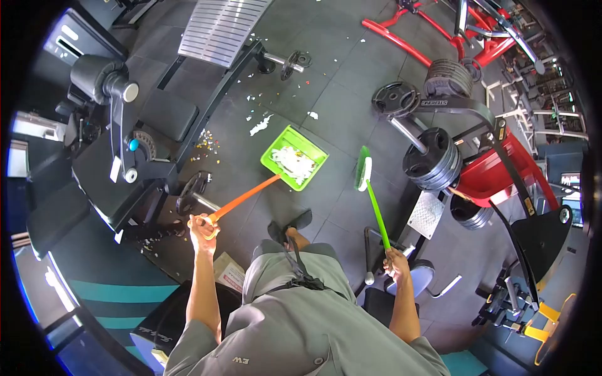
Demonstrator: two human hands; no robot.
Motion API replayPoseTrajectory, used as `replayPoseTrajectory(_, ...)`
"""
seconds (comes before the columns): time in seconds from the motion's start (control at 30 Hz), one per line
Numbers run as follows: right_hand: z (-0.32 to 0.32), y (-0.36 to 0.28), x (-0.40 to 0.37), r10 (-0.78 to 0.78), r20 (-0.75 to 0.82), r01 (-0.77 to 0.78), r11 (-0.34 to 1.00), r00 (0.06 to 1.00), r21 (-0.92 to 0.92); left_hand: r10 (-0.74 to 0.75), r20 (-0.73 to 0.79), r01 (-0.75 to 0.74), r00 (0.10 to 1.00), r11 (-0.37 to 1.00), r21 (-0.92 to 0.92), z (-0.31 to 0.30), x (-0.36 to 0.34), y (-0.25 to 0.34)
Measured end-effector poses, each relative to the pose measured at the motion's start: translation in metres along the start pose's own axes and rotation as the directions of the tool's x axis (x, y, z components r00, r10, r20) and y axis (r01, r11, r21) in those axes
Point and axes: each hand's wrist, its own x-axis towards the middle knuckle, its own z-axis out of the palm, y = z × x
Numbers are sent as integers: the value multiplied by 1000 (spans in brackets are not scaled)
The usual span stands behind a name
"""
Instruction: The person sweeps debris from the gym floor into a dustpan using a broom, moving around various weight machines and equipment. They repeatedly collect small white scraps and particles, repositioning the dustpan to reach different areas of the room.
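My left hand is closed round the end of an orange handle. That handle leads to a green dustpan on the dark floor, with white scraps lying in it. On the right, my right hand grips the green stick of a broom. Its green and white head is right of the dustpan, apart from it. White bits are scattered on the floor beyond the dustpan, and small yellowish bits lie to its left.
A bench machine with small plates stands at the upper left. Weight plates and a red machine frame are on the right. My feet are below the dustpan. A cardboard piece lies near my left forearm.
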Motion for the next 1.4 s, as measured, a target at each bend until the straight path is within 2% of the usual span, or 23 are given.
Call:
replayPoseTrajectory(0.27, 28, 13, -20, -18, -69, 3, 978, 997, -209, 9, -9, -8, 1000, 991, 136, -3, -28, 20)
replayPoseTrajectory(0.4, 51, 29, 4, -14, 4, 14, 979, 1000, -205, 52, -51, -37, 997, 964, 265, 3, -21, 14)
replayPoseTrajectory(0.43, 63, 30, 7, -31, 16, 34, 966, 999, -255, 62, -71, -38, 996, 953, 301, 6, -21, 10)
replayPoseTrajectory(0.5, 86, 37, 21, -3, 52, 17, 961, 999, -278, 109, -39, -91, 993, 941, 326, 5, -19, -3)
replayPoseTrajectory(0.57, 105, 39, 26, -18, 112, 43, 972, 994, -231, 103, -54, -79, 993, 940, 333, -6, -16, -15)
replayPoseTrajectory(0.67, 122, 38, 21, -29, 191, 64, 981, 981, -181, 128, -112, -100, 985, 968, 230, -23, -22, -35)
replayPoseTrajectory(0.73, 132, 27, 2, -26, 188, 61, 981, 982, -183, 126, -182, -99, 975, 984, 150, -31, -34, -41)
replayPoseTrajectory(0.87, 142, -4, -11, -85, 271, 189, 905, 959, -382, 117, -247, -117, 962, 993, 14, -39, -45, -52)
replayPoseTrajectory(1.0, 159, -54, 2, -239, 224, 326, 735, 945, -594, 94, -294, -128, 951, 987, -98, -19, -31, -61)
replayPoseTrajectory(1.1, 175, -102, 37, -277, 265, 383, 631, 923, -674, 89, -364, -135, 927, 986, -102, 12, -10, -66)
replayPoseTrajectory(1.23, 216, -191, 88, -347, 338, 440, 277, 875, -854, 35, -436, -117, 899, 980, -163, 79, 25, -63)
replayPoseTrajectory(1.3, 240, -241, 118, -392, 465, 514, 24, 794, -858, 15, -459, -103, 888, 980, -169, 107, 50, -62)
replayPoseTrajectory(1.37, 261, -276, 174, -428, 473, 500, -54, 770, -864, 97, -579, -187, 809, 977, -98, 137, 75, -66)
replayPoseTrajectory(1.4, 278, -297, 184, -412, 514, 497, -157, 752, -854, 94, -608, -183, 788, 979, -85, 151, 86, -61)
